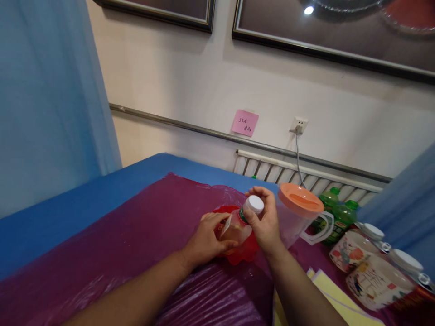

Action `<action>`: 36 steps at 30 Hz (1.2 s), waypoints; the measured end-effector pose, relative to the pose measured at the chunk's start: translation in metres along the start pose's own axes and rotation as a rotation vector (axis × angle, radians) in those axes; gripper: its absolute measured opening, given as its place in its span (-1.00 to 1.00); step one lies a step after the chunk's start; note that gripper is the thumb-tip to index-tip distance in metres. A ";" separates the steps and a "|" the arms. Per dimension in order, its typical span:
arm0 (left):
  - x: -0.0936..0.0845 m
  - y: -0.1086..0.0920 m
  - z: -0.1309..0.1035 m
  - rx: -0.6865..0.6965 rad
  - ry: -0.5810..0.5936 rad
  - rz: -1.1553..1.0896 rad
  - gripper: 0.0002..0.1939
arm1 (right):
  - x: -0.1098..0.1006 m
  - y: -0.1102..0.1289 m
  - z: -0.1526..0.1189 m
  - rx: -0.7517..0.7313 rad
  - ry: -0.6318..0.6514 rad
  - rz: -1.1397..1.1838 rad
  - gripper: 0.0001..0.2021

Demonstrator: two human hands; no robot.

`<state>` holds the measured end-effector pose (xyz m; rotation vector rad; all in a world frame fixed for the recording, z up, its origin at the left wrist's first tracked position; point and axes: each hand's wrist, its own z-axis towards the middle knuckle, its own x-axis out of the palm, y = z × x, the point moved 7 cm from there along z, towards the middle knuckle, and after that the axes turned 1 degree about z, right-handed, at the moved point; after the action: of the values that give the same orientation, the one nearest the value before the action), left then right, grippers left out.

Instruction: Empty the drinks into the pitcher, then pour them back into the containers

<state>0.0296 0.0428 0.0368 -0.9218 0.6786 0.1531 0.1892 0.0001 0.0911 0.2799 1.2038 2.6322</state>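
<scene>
Holding a tilted bottle (236,230) over a red dish (243,254), lower centre of the frame. Wrapping its body in curved left hand (204,240) fingers; curling right hand (268,226) fingers around its neck, thumb below the white cap (255,204).

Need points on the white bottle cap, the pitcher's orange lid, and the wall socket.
White bottle cap (255,204): head view, its top.
Orange lid (303,198): head view, upper face.
Wall socket (300,122): head view, faceplate.

To the right, we find passage obstructed by the lidded pitcher (295,213); to the left, we have open purple sheeting (136,231).
</scene>
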 end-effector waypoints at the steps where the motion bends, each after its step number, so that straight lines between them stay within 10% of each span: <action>1: 0.000 0.001 0.000 -0.002 -0.002 -0.010 -0.31 | 0.004 0.003 -0.001 0.000 0.058 0.030 -0.48; 10: 0.002 0.010 -0.001 -0.080 -0.021 -0.024 -0.29 | 0.008 0.002 -0.004 0.033 0.050 0.038 -0.68; 14: 0.002 0.007 -0.001 -0.056 -0.008 -0.013 -0.26 | 0.001 -0.001 -0.006 0.026 -0.056 -0.036 -0.40; 20: -0.002 0.005 0.000 -0.076 -0.038 -0.008 -0.32 | 0.012 0.011 -0.005 -0.004 0.080 0.090 -0.57; 27: -0.001 0.004 0.000 -0.043 -0.021 -0.019 -0.29 | 0.000 0.010 -0.007 -0.016 -0.135 -0.060 -0.46; 36: -0.002 0.009 0.007 -0.037 -0.041 0.012 -0.35 | 0.011 0.017 -0.004 -0.075 -0.018 0.075 -0.68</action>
<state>0.0274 0.0538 0.0352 -0.9476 0.6455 0.1955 0.1755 -0.0100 0.1022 0.3399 1.1069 2.7255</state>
